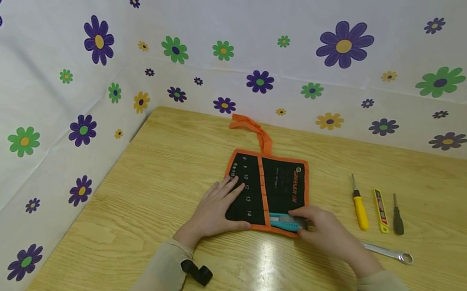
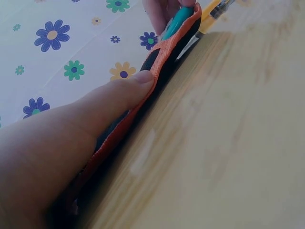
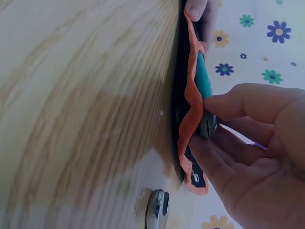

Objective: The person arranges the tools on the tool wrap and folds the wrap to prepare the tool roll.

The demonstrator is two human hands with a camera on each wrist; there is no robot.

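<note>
A white cloth (image 1: 243,21) with purple, green and yellow flowers is hanging behind and to the left of a wood-grained surface (image 1: 157,169). On it a black pouch (image 1: 279,185) with orange edging is lying spread out, its orange tie (image 1: 265,141) trailing from the far edge; numbers from 6 to 14 are running down its left panel. A utility knife (image 1: 282,225) is lying on the right panel, along the near edge. Its casing is showing turquoise, with a greyish strip on top and a dark end. Its long axis is running left to right, nearly parallel to the near edge, the dark end pointing right.

The hands are working apart: the right hand (image 1: 329,233) is pinching the knife's dark end between thumb and fingers, while the left hand (image 1: 217,208) is resting extended on the pouch, thumb at the near edge.

The right hand's fingers are covering part of the dark end. The left end is meeting the orange divider, and whether it is passing underneath is impossible to tell. A wrench (image 1: 389,252) is lying to the right, partly hidden by the right hand.
</note>
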